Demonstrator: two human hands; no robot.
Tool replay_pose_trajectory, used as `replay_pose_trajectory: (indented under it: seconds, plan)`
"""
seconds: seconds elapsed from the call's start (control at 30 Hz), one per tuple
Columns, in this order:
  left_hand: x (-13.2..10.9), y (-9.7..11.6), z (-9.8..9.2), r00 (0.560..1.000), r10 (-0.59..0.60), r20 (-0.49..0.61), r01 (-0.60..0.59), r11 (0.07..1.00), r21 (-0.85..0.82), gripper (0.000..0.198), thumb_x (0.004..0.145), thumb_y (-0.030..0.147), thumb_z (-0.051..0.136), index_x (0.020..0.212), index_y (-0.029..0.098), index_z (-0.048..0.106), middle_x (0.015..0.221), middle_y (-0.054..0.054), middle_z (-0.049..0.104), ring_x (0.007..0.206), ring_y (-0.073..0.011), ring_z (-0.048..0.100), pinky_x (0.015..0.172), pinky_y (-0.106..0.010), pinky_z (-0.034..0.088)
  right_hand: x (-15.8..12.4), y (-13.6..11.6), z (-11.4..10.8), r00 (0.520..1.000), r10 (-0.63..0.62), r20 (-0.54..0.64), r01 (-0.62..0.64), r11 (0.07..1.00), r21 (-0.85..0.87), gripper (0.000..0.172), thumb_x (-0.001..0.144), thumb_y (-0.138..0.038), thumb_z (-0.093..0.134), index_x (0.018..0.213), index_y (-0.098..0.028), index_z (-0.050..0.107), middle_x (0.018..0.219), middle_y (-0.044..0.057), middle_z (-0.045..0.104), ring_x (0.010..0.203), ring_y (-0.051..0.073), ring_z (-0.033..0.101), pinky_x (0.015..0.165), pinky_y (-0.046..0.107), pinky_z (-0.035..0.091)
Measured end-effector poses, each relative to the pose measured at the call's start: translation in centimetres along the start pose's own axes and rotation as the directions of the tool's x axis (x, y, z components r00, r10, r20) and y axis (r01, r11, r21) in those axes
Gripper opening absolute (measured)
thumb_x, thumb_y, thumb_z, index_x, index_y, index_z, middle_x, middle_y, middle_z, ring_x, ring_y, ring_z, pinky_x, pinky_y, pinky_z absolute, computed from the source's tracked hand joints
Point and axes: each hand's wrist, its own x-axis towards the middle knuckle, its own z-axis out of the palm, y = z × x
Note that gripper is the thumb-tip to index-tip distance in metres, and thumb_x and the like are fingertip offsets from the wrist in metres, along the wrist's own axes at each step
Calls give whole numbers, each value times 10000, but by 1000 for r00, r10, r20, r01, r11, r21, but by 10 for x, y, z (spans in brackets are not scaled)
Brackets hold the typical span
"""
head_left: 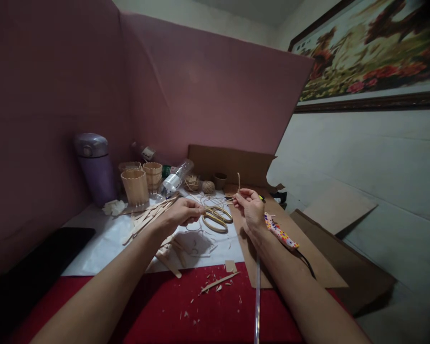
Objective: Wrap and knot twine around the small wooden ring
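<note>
My right hand (250,205) is closed in a pinch on a piece of twine (239,181), whose short end stands up above the fingertips. To its left, my left hand (188,211) has thumb and fingers pressed together; what they hold is too small to make out. Scissors with gold handles (217,225) lie between the hands, close to the left fingertips. Behind them, loose strands run over the white sheet near two balls of twine (208,187). Wooden craft sticks (148,220) are piled beside and under my left forearm.
Stick-covered cups (134,188), a plastic bottle (177,177) and a purple tumbler (97,169) stand or lie at the back left. A flowered glue gun (281,232) rests on cardboard (308,253) by my right forearm. Wood scraps (219,283) litter the red cloth (186,325).
</note>
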Motion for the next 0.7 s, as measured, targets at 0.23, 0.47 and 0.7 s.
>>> replay_pose_trajectory:
  seconds: [0.23, 0.47, 0.7]
  plan:
    - [7, -10, -9, 995, 83, -58, -87, 993, -79, 183, 673, 275, 659, 637, 107, 595, 511, 11, 497, 472, -59, 407, 469, -207, 280, 6, 5, -8, 997, 2, -72, -6, 998, -56, 324, 561, -223, 735, 807, -159, 533, 632, -11, 632, 507, 74, 555, 449, 170, 407]
    - [1, -2, -6, 999, 2, -34, -9, 978, -207, 156, 716, 291, 608, 733, 146, 553, 480, 79, 346, 382, -33, 264, 381, -184, 135, 6, 4, -12, 976, -208, 56, 196, 749, -632, 232, 713, -380, 627, 789, -166, 580, 783, 75, 635, 661, 172, 581, 583, 308, 470]
    - [-5, 8, 0, 998, -11, -55, 2, 988, -154, 184, 722, 321, 590, 730, 141, 553, 515, 73, 343, 384, -21, 239, 377, -184, 81, -33, -5, 14, 760, -263, 594, 598, 641, -481, 290, 905, -328, 421, 1098, -184, 582, 1114, 101, 603, 1052, 190, 553, 916, 341, 426]
